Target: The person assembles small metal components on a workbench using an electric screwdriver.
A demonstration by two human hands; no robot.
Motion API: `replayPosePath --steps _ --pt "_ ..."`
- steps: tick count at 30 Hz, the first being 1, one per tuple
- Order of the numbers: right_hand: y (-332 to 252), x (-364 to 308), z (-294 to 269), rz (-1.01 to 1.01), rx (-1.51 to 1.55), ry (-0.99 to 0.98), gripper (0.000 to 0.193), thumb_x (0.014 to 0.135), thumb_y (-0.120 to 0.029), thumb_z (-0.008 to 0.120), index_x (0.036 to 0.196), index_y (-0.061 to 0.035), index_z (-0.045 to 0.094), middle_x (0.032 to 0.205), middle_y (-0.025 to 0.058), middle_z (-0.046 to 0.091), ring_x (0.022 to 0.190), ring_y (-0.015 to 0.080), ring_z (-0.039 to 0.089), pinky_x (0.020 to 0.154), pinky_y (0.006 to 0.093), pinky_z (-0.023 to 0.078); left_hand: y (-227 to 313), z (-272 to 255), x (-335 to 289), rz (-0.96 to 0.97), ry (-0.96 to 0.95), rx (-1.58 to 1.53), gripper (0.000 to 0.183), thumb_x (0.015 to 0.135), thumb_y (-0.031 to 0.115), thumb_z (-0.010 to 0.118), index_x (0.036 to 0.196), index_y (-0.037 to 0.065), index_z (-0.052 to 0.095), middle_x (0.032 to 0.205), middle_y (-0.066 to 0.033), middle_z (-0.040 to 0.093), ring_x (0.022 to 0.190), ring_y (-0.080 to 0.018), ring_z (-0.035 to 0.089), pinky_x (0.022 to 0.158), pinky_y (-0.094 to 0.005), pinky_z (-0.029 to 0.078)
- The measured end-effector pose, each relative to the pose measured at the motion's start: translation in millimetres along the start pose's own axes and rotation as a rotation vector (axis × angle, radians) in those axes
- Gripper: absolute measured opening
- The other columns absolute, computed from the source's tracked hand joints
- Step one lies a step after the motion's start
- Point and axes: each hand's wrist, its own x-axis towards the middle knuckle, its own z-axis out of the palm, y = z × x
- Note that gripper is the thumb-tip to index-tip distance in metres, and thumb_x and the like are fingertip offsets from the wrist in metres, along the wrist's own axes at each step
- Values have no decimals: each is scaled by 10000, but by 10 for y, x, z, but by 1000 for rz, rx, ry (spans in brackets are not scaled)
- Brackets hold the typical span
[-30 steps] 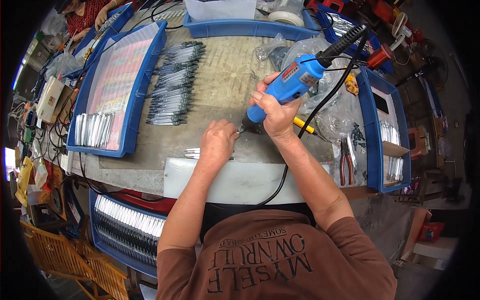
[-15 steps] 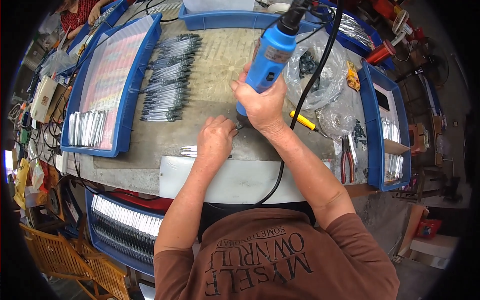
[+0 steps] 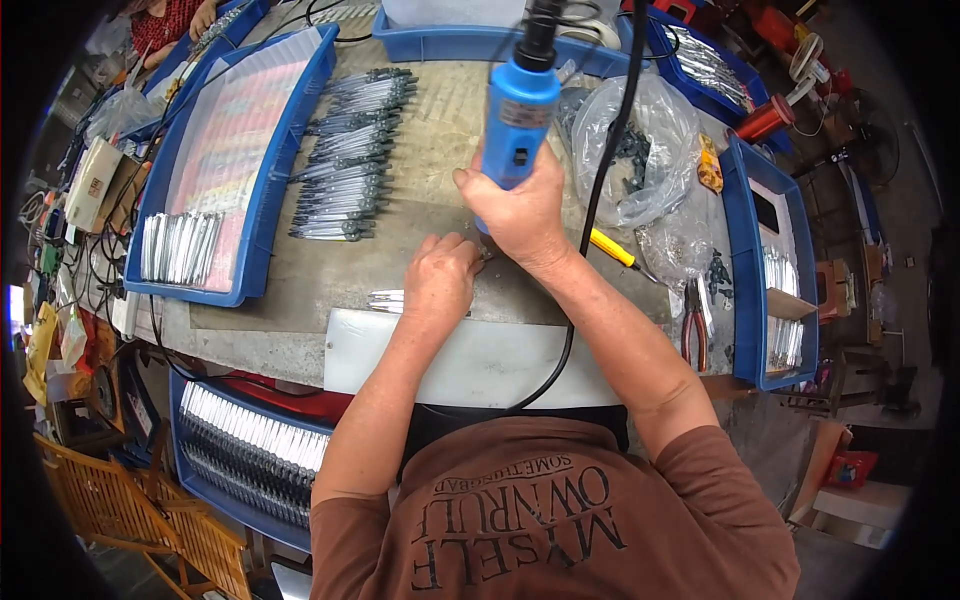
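Observation:
My right hand [image 3: 522, 208] is wrapped round a blue electric screwdriver [image 3: 520, 110], which stands nearly upright with its lower end toward the table. Right beside it, my left hand [image 3: 441, 278] rests low on the tabletop, fingers bent and pressed together around something small; the palm hides most of it. A few slim silver pieces [image 3: 386, 300] lie by the left wrist. Further off, a long stack of slender silver pieces with dark grey ends [image 3: 345, 165] lies in rows. A yellow-handled screwdriver [image 3: 612, 247] lies to the right of my right wrist.
Blue trays stand left [image 3: 256, 235] and right [image 3: 745, 250], both holding silver pieces. A clear plastic bag [image 3: 660, 190] of dark parts and red-handled pliers [image 3: 692, 325] lie right. A black cable [image 3: 612, 150] hangs across my right forearm. Another person's hand [image 3: 203, 18] shows far left.
The top of the electric screwdriver has swung left, so it stands more upright. Both hands stay near the same spot, and the whole view has shifted slightly.

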Motion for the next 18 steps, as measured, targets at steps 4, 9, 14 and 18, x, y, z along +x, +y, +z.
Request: replayPosePath --steps 4,9,14,18 --pt "-8 -137 -171 -1 215 3 218 645 3 606 831 -23 495 681 21 525 599 102 525 531 240 436 -2 -23 -8 15 -19 48 84 659 60 639 724 50 587 748 -72 547 734 -272 514 665 -375 441" --pt "-46 -287 -356 31 445 136 289 650 25 578 902 -26 447 715 60 499 590 135 515 536 279 460 47 -24 -14 57 -20 138 147 685 58 636 816 35 573 785 -102 542 765 -287 516 686 -375 434" --pt "-69 -311 -564 59 660 241 303 650 34 596 914 -21 458 732 47 506 621 116 513 567 258 451 6 -93 -13 33 11 99 148 695 54 630 824 27 563 793 -110 540 784 -294 521 686 -376 430" --pt "28 -294 -738 94 666 338 297 660 -18 568 931 -24 446 720 93 485 564 203 523 557 329 450 -57 -297 -24 20 -33 36 133 706 64 616 825 41 562 809 -101 536 826 -288 524 707 -384 436"
